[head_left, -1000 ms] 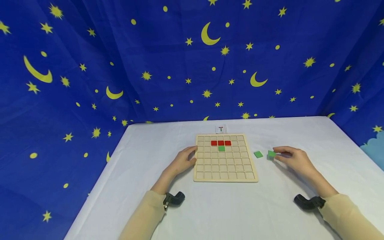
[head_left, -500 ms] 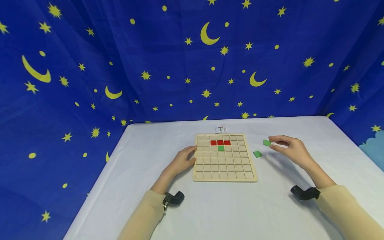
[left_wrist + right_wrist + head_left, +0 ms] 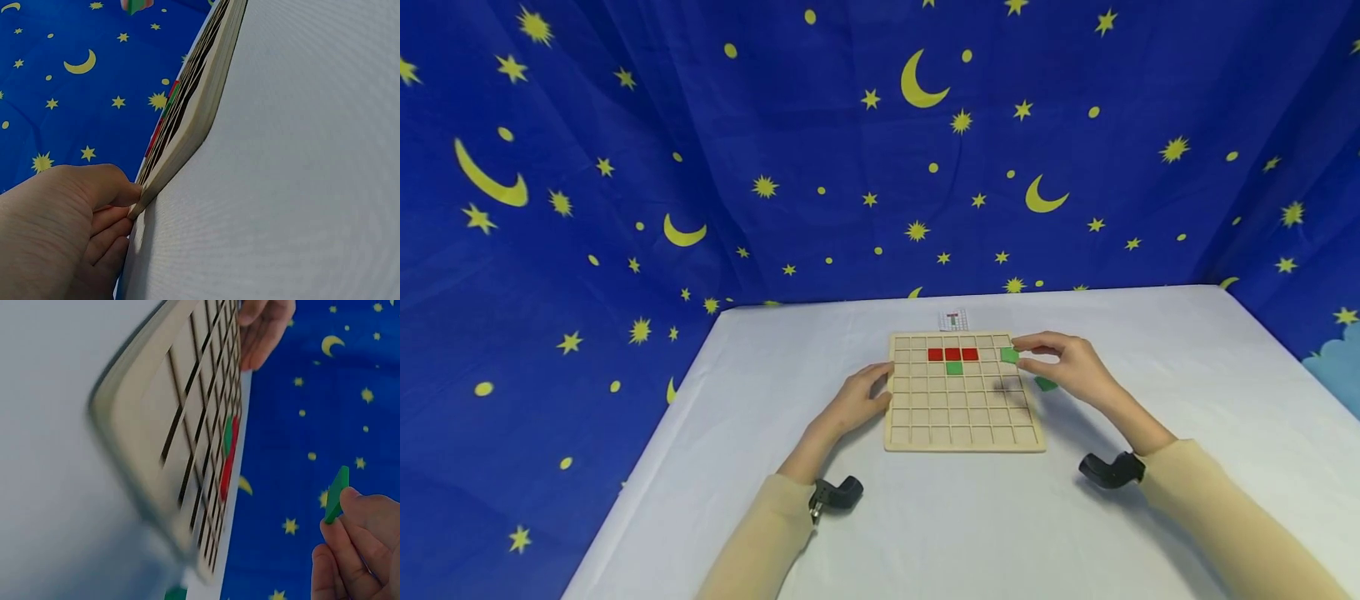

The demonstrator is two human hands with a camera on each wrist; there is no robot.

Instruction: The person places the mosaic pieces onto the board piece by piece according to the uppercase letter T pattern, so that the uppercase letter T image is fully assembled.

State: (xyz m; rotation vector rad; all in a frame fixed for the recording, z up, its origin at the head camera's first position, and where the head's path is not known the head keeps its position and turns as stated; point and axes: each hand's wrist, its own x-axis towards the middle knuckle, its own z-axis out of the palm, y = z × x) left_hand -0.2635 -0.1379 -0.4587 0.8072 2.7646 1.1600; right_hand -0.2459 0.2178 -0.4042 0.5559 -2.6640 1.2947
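In the head view, a wooden grid board (image 3: 964,446) lies on the white table. Three red tiles (image 3: 952,354) form a row in its upper part, and one green tile (image 3: 954,367) sits below the middle one. My right hand (image 3: 1075,367) pinches another green tile (image 3: 1009,356) between thumb and fingertips, over the board's upper right part. The right wrist view shows this held tile (image 3: 337,495) tilted, nearly edge-on. My left hand (image 3: 853,402) rests against the board's left edge, thumb and fingers spread along it; the left wrist view has its thumb (image 3: 119,187) right at the rim.
A loose green tile (image 3: 1046,383) lies right of the board, partly hidden behind my right hand. A small printed card (image 3: 953,319) with a red and green T pattern lies behind the board. A blue star-patterned cloth (image 3: 820,150) rises behind the table.
My right hand has lifted the green tile off the table and carried it left to above the board's right side. The left hand has stayed at the board's edge.
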